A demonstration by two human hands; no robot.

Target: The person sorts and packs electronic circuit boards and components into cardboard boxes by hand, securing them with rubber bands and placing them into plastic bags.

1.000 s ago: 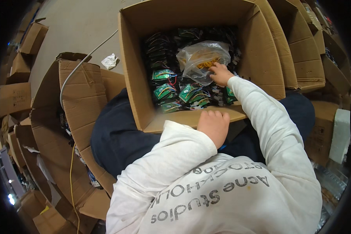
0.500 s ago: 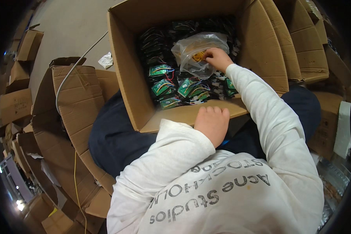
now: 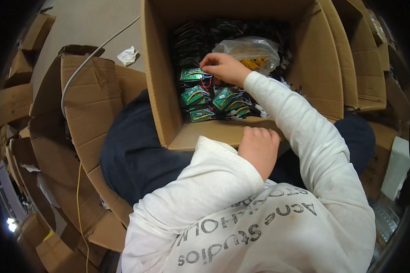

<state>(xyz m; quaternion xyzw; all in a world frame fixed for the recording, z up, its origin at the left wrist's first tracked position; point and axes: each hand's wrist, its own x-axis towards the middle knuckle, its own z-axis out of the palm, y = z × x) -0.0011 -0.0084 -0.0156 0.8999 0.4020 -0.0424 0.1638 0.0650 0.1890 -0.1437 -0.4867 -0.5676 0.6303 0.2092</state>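
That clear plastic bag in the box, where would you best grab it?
Probably by the crumpled top of the clear plastic bag, from above. It lies loose on the green circuit boards, with the cardboard box walls blocking the sides.

Green circuit boards (image 3: 197, 94), brown carton (image 3: 161, 77)

**What the box and hands keep out of sight**

The right hand (image 3: 223, 68) curls over a green circuit board (image 3: 192, 74), so its fingertips and whatever they pinch cannot be made out. Beyond those fingers, the clear plastic bag (image 3: 253, 51) blurs its yellow contents. The left hand (image 3: 259, 148) shows only its back; its fingers fold behind the cardboard box (image 3: 157, 82) flap. The box's far wall is cut off by the top edge.
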